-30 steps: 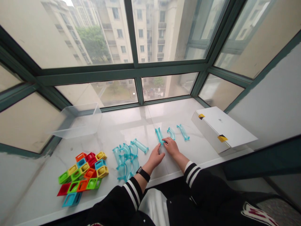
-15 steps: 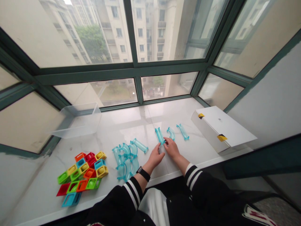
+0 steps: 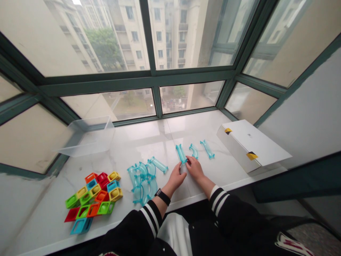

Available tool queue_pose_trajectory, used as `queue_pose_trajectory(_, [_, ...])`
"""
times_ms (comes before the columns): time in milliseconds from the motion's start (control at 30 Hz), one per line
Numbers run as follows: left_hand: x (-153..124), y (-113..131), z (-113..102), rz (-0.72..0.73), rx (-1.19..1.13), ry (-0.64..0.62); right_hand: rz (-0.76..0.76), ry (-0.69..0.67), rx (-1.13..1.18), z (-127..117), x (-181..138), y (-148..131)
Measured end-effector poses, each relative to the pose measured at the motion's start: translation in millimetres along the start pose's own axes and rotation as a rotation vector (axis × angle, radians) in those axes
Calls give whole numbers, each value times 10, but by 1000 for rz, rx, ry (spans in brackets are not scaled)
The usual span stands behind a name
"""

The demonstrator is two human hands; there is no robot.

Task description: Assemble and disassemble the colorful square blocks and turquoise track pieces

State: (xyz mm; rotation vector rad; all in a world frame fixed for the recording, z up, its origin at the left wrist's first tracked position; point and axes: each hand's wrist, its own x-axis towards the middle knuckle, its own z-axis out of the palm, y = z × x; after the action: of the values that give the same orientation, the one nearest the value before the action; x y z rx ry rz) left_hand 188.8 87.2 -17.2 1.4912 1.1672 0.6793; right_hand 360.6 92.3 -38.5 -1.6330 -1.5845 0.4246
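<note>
My left hand (image 3: 176,177) and my right hand (image 3: 195,167) lie close together on the white marble sill (image 3: 133,142), their fingertips at the near end of a straight clear-blue track piece (image 3: 180,153). Both hands have curled fingers, pinched near that end; whether they grip it is hidden. A curved blue track piece (image 3: 194,150) and another straight one (image 3: 207,149) lie just beyond my right hand. A pile of several blue track pieces (image 3: 145,176) sits to the left of my left wrist.
Several coloured hollow blocks (image 3: 93,199) cluster at the near left. A clear plastic bin (image 3: 87,137) stands at the back left by the window. A white box (image 3: 252,145) with yellow tape lies at the right.
Both hands stay at the near end of the straight blue track piece; only a slight shift of the fingers shows.
</note>
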Motion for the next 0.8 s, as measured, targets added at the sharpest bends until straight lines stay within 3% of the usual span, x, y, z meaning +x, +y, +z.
queue_pose_trajectory(800, [32, -80, 10, 43, -19, 18, -19, -22, -5, 2, -37, 13])
